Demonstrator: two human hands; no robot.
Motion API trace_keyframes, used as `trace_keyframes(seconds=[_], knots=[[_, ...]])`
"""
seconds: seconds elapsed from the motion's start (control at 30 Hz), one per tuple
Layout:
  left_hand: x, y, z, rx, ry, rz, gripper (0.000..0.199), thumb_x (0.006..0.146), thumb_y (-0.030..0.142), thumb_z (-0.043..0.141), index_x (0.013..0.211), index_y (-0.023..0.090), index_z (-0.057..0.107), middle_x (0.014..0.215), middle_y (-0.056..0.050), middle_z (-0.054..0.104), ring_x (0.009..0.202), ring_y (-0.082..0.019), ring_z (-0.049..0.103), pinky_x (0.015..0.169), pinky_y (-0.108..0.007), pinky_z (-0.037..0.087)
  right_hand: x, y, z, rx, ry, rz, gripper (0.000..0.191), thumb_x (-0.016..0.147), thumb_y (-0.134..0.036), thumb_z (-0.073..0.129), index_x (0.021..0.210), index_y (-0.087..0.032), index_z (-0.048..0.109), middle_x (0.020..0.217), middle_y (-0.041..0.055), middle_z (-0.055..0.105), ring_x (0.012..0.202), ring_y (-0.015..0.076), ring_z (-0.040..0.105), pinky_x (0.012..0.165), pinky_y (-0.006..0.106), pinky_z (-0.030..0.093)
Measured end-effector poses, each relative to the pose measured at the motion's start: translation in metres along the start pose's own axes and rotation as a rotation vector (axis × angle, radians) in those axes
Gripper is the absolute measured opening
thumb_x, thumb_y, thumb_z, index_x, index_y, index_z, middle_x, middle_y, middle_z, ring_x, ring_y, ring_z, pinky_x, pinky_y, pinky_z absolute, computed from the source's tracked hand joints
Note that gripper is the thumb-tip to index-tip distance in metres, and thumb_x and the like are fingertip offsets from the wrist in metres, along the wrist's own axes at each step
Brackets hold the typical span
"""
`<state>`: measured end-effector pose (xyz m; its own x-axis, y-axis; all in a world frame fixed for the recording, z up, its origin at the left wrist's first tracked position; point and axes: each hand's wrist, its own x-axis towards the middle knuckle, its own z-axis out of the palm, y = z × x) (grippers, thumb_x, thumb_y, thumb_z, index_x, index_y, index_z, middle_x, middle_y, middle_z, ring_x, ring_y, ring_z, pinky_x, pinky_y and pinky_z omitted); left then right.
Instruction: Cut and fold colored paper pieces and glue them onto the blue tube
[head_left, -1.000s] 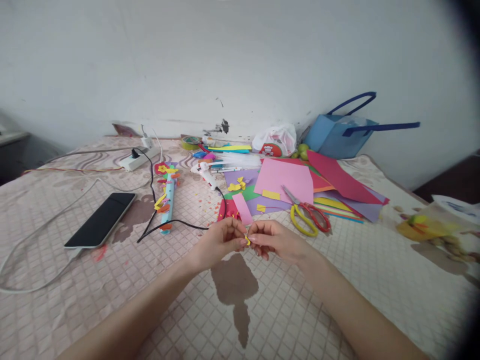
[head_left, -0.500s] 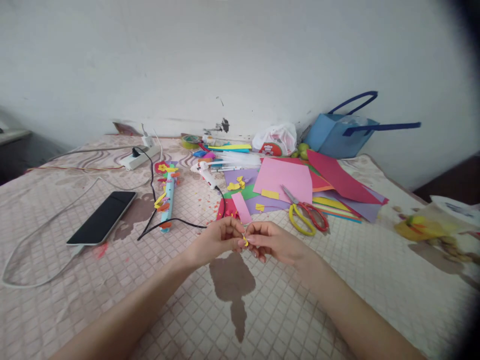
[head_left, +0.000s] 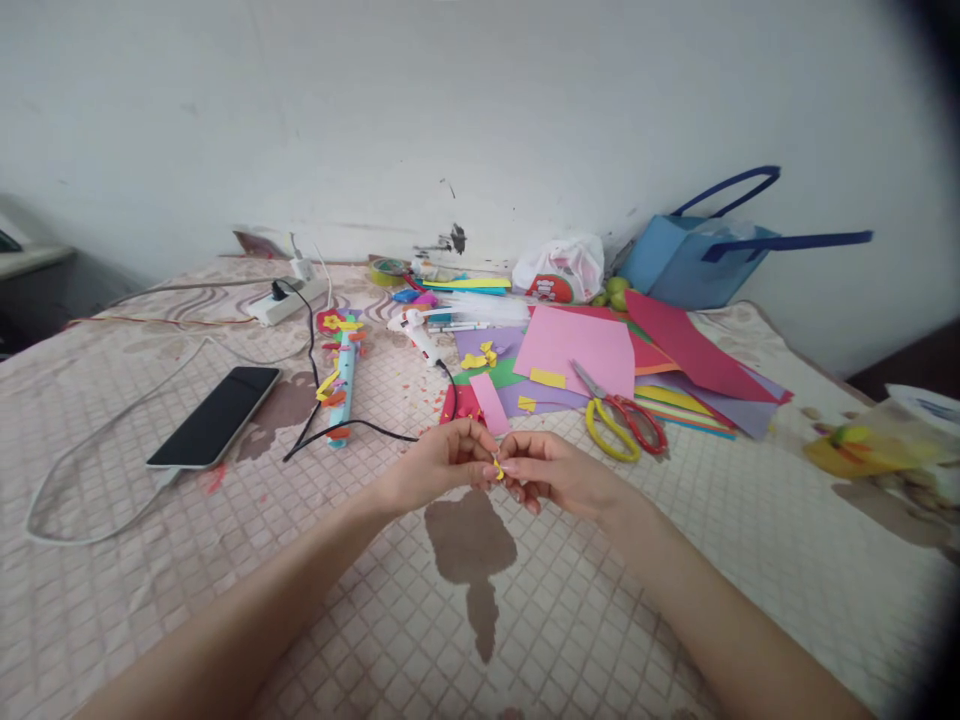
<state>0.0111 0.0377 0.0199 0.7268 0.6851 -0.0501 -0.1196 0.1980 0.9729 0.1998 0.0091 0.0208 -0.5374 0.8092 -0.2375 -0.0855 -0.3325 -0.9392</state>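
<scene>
Above the middle of the table, my left hand (head_left: 450, 465) and my right hand (head_left: 551, 470) meet fingertip to fingertip. Between them they pinch a small yellow paper piece (head_left: 499, 470), mostly covered by the fingers. Just beyond the hands lie a pink paper strip (head_left: 489, 404) and red paper (head_left: 463, 402) with small scraps on it. Scissors (head_left: 611, 415) with one yellow and one red handle rest to the right of my right hand. Left of my left hand lies a light blue strip (head_left: 343, 385) with colourful paper leaves and a red flower attached.
A white glue gun (head_left: 416, 335) with a black cord lies behind the hands. Coloured paper sheets (head_left: 577, 350) spread to the right, before a blue bag (head_left: 694, 262). At left are a phone (head_left: 217, 418) on a cable and a power strip (head_left: 289, 300). A yellow bag (head_left: 862, 450) sits far right.
The whole view has shifted slightly, so things appear a little further right and higher. Both hands keep pinching the yellow piece, with only slight finger movement.
</scene>
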Motion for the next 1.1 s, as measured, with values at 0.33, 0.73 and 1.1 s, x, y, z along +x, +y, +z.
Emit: trace_keyframes(seconds=[0.33, 0.73, 1.1], knots=[[0.003, -0.007, -0.007, 0.028, -0.041, 0.009, 0.028, 0.071, 0.025, 0.069, 0.089, 0.013, 0.051, 0.073, -0.002, 0.060, 0.067, -0.010, 0.056, 0.062, -0.025, 0.042, 0.001, 0.003, -0.001, -0.012, 0.023, -0.019, 0.013, 0.074, -0.025, 0.064, 0.079, -0.015, 0.057, 0.065, -0.0016, 0.054, 0.053, 0.0066, 0.051, 0.042, 0.015, 0.043], [0.004, -0.010, -0.011, 0.099, -0.094, 0.060, 0.023, 0.074, 0.024, 0.066, 0.089, 0.014, 0.051, 0.084, -0.005, 0.060, 0.075, -0.013, 0.059, 0.063, -0.025, 0.043, -0.001, 0.001, 0.000, -0.047, 0.031, -0.001, 0.012, 0.075, -0.024, 0.063, 0.080, -0.014, 0.058, 0.065, -0.0012, 0.056, 0.052, 0.0056, 0.050, 0.041, 0.014, 0.041], [0.005, -0.007, -0.008, 0.079, -0.037, 0.012, 0.027, 0.069, 0.021, 0.070, 0.087, 0.012, 0.051, 0.071, -0.001, 0.060, 0.066, -0.009, 0.056, 0.062, -0.024, 0.043, 0.002, 0.007, -0.001, -0.157, 0.096, -0.079, 0.009, 0.075, -0.022, 0.061, 0.080, -0.016, 0.056, 0.059, -0.0033, 0.056, 0.049, 0.0067, 0.052, 0.042, 0.016, 0.044]])
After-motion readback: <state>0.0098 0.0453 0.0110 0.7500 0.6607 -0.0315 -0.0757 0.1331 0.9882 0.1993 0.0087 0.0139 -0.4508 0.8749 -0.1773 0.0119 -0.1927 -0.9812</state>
